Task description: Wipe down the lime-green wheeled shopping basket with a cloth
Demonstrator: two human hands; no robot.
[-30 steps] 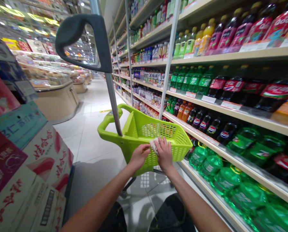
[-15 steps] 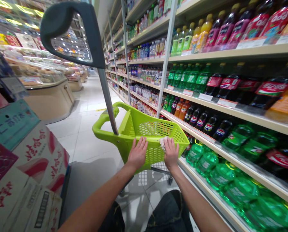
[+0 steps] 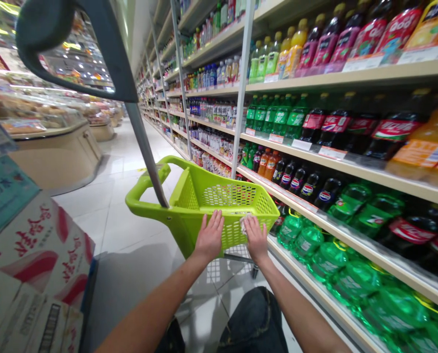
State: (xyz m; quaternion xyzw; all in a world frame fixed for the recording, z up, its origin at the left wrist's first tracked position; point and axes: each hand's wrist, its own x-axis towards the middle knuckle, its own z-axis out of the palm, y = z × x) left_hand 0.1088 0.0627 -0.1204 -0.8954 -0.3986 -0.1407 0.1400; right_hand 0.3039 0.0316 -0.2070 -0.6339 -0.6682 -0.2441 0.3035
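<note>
A lime-green shopping basket cart [image 3: 180, 231] with perforated sides stands on the floor in front of me. My left hand [image 3: 209, 237] lies flat against its near side, fingers stretched out and tips at the rim. To the right, my right hand [image 3: 256, 240] presses a crumpled white cloth or tissue [image 3: 243, 225] against the same side, just below the rim. Most of that cloth is hidden under the fingers. A grey pole with a dark pull handle [image 3: 125, 54] rises from the cart's left end.
Shelves [image 3: 351, 78] of bottled drinks run along the right side, close to the cart. Stacked cartons [image 3: 38, 245] stand at the left. Farther off are rounded display counters [image 3: 57, 164] beside a tiled aisle [image 3: 110, 162].
The view has shifted, so the cart and shelves sit farther left. Along the basket's side, my left hand has slid a little right. My right hand and the cloth are slightly lower on the side.
</note>
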